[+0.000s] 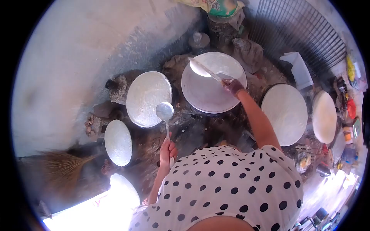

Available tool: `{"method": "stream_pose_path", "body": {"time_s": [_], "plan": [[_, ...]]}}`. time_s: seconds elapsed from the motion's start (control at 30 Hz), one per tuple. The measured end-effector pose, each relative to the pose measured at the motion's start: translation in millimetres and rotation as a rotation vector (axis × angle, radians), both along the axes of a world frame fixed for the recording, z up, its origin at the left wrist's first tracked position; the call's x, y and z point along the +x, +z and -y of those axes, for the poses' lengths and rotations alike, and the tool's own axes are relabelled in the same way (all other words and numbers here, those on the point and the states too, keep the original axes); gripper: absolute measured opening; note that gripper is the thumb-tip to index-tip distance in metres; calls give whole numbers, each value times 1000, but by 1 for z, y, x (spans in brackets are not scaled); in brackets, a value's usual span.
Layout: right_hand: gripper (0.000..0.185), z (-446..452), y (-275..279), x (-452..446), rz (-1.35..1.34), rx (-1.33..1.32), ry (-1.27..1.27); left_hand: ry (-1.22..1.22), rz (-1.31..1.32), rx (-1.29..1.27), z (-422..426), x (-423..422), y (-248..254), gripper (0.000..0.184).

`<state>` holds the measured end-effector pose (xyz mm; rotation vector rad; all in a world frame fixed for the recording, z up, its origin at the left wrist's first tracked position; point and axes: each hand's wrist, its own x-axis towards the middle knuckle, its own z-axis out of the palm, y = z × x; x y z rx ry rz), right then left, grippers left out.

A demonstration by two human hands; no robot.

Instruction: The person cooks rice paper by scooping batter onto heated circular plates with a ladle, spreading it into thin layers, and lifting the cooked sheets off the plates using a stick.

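Observation:
My left hand [167, 151] is closed around the handle of a metal ladle [165, 111]. The ladle's round bowl is up, in front of the lower right edge of a white-coated round pan [148, 98]. My right hand [232, 85] grips a long flat stick [206, 68] that reaches up and left across a large round griddle [206, 96]. White batter [221, 61] covers the griddle's far part, while its near part shows bare grey. The stick's far end lies near the batter's left edge; whether it touches the surface I cannot tell.
More white-coated rounds stand at the right [285, 114], far right [324, 117] and left [118, 142]. A straw broom [65, 163] lies lower left. Behind are a metal grille [296, 30], a crumpled sack [248, 54] and a white open container [298, 70].

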<state>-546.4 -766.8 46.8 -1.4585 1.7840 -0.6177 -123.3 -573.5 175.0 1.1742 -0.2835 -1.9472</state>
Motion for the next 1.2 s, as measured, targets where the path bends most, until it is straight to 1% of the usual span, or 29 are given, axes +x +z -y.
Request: {"method": "stream_pose_path", "body": {"time_s": [0.03, 0.07, 0.1, 0.17, 0.2, 0.23, 0.3, 0.33, 0.37, 0.43, 0.47, 0.5, 0.57, 0.6, 0.63, 0.7, 0.73, 0.77, 0.8, 0.83, 0.87, 0.9, 0.93, 1.0, 1.1, 1.13, 1.17, 1.2], "plan": [[42, -2, -3, -12, 137, 2, 118, 37, 9, 0, -2, -5, 6, 35], [37, -8, 6, -23, 103, -72, 70, 76, 16, -3, -4, -9, 12, 35], [37, -5, -4, -34, 107, -72, 75, 82, 19, -3, -6, -12, 18, 35], [40, 5, -38, -52, 323, 123, -302, 84, 105, -92, -13, -17, 27, 35], [45, -21, 5, -36, -87, -94, -193, 89, 112, -84, -18, -18, 26, 35], [45, -19, 13, -19, -80, -88, -192, 105, 113, -77, -18, -19, 24, 35], [45, -15, 20, 0, -299, 79, -120, 118, 115, -74, -19, -19, 19, 35], [41, -11, 7, 3, -184, 30, -1, 114, 75, -54, -19, -19, 16, 35], [41, -10, -5, 3, -182, 30, -2, 109, 36, -34, -21, -19, 14, 35], [40, -10, -21, -6, 29, -147, 149, 106, 36, -37, -24, -20, 12, 35], [42, -12, -24, -23, 110, -163, 210, 106, 34, -42, -25, -20, 11, 35], [42, -9, -9, -26, 111, -165, 215, 111, 35, -45, -25, -21, 12, 35], [46, -9, 43, -30, -88, 113, -104, 120, 29, -62, -31, -21, 16, 34], [49, -11, 53, -28, -186, 257, -265, 124, 33, -56, -33, -20, 15, 34], [49, -9, 48, -24, -183, 260, -263, 114, 75, -31, -33, -19, 12, 34], [45, -2, 29, -13, -252, 161, -79, 104, 119, -4, -33, -16, 7, 34], [43, -1, 17, -12, -159, 76, 38, 106, 79, 15, -32, -14, 4, 34], [43, -1, 6, -19, -160, 78, 44, 110, 37, 33, -32, -13, 1, 34], [44, -2, 2, -25, 127, 122, 79, 115, 34, 34, -33, -11, -2, 34], [45, -2, -4, -37, 413, 165, 114, 132, -21, 31, -33, -9, -5, 34], [46, 7, -46, -59, -27, -290, 294, 151, -77, 26, -32, -8, -7, 34], [46, 22, -49, -67, -26, -289, 302, 159, -77, 27, -31, -9, -7, 34], [44, 32, -51, -68, -133, -90, 93, 154, -56, 21, -32, -10, -6, 34], [42, 35, -59, -63, -238, 115, -112, 153, -30, 20, -31, -11, -7, 34], [42, 22, -40, -39, -241, -53, 198, 149, -27, 28, -29, -11, -10, 34], [43, 12, -18, -42, -137, -32, 297, 172, -70, 36, -29, -12, -9, 34], [43, 13, -18, -47, -140, -33, 306, 194, -113, 44, -28, -13, -8, 34], [43, 14, -20, -59, -106, -153, 383, 203, -116, 41, -28, -15, -6, 34]]}}
